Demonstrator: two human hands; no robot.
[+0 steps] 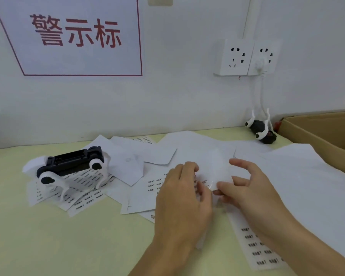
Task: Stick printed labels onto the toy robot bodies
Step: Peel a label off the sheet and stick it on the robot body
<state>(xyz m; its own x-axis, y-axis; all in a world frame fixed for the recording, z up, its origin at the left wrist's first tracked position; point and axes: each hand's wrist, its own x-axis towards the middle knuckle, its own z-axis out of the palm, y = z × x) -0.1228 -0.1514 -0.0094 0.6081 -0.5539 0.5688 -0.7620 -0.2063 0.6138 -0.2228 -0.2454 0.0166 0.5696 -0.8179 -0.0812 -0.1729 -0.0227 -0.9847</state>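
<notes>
Overhead, red sign (pixel 76 31) "警示标"; label sheet (pixel 155 184) print seemingly illegible.

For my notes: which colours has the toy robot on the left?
Black body with white legs and joint rings, seen in the head view.

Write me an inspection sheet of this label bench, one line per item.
Surface: pale yellow-green tabletop, partly covered in paper.
Job's things: black toy robot body with white legs on label sheets at left; second black toy robot body by the wall; clear label sheet between both hands.
Clutter: loose white backing papers; printed label strip under the right forearm.
Grips: left hand and right hand pinch the clear sheet.
Cables: white cord hanging from the wall socket.
Surroundings: red-lettered wall sign; brown cardboard box at right.
</notes>
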